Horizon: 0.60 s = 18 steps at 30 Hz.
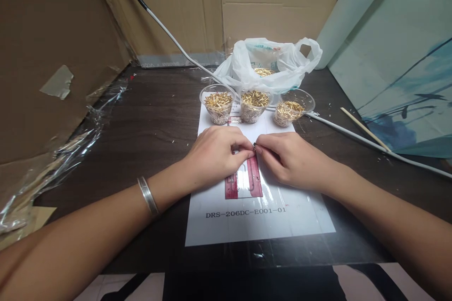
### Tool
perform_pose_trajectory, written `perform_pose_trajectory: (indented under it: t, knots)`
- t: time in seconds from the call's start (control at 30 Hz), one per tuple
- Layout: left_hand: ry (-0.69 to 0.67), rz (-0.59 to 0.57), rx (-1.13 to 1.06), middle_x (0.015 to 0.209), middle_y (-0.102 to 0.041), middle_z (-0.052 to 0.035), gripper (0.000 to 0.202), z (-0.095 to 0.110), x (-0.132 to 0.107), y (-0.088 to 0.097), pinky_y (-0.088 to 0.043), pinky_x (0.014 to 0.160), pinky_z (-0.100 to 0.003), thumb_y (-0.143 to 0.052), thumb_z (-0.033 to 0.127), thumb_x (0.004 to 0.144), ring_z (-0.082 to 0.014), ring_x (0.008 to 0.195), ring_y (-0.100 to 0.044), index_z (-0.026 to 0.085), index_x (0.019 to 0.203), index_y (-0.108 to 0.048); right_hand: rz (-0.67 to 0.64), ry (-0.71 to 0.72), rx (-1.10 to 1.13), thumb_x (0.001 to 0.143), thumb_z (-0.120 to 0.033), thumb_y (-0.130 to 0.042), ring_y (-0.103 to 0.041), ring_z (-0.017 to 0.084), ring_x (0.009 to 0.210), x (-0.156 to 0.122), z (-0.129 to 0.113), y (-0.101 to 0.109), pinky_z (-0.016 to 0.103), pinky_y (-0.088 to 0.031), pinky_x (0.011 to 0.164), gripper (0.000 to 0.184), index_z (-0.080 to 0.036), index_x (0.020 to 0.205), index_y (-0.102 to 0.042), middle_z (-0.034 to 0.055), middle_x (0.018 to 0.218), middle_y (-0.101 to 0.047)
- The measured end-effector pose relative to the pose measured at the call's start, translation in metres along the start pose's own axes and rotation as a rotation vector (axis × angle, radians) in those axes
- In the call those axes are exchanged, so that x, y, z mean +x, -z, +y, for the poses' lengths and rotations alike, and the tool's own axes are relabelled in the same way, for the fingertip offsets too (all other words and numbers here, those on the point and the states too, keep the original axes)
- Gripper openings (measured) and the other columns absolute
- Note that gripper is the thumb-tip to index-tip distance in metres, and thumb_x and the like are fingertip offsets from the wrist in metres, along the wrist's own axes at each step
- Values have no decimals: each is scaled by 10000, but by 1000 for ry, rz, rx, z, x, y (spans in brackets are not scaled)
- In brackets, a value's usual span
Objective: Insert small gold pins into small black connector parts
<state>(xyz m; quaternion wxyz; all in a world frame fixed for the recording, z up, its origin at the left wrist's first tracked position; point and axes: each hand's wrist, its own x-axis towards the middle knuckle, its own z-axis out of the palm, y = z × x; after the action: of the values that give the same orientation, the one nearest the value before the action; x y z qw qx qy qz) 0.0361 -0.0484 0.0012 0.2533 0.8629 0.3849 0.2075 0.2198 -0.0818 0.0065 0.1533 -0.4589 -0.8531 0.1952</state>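
My left hand (217, 150) and my right hand (287, 157) meet over a white laminated sheet (259, 218) printed DRS-206DC-E001-01. Both hands are closed in a pinch, fingertips touching at one small dark piece that I cannot make out. Under them on the sheet lies a red fixture (254, 181) with a clear middle. Three clear cups of small gold metal pins stand at the sheet's far end: a left cup (218, 103), a middle cup (254, 103) and a right cup (291, 108).
A white plastic bag (268, 63) with more gold pins sits behind the cups. A white cable (353, 134) crosses the dark table (148, 122). A wooden stick (363, 127) lies at right. Cardboard walls stand at back and left, crumpled clear film (60, 160) at left.
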Motion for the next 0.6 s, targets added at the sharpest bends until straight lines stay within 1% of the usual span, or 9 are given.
perform_pose_trajectory:
  t: [0.2, 0.43, 0.6]
  knots:
    - [4, 23, -37, 730, -710, -13, 94, -1, 0, 0, -436, 636, -270, -683, 164, 780, -152, 691, -626, 186, 728, -759, -8, -1, 4, 874, -157, -410, -368, 96, 532, -1, 0, 0, 255, -245, 547, 194, -168, 680, -417, -16, 595, -431]
    - [33, 13, -59, 739, -705, -19, 113, 1, 0, 0, -433, 640, -270, -671, 163, 789, -153, 698, -612, 180, 723, -762, -39, -28, -11, 871, -165, -406, -370, 105, 542, -1, -1, 1, 254, -248, 548, 181, -176, 690, -402, -12, 604, -432]
    - [27, 18, -58, 728, -698, -18, 117, 1, 0, -1, -411, 611, -262, -666, 153, 786, -144, 676, -598, 174, 719, -759, 0, -11, -20, 848, -146, -405, -353, 101, 531, -2, -1, -1, 254, -239, 541, 175, -180, 678, -376, -11, 594, -431]
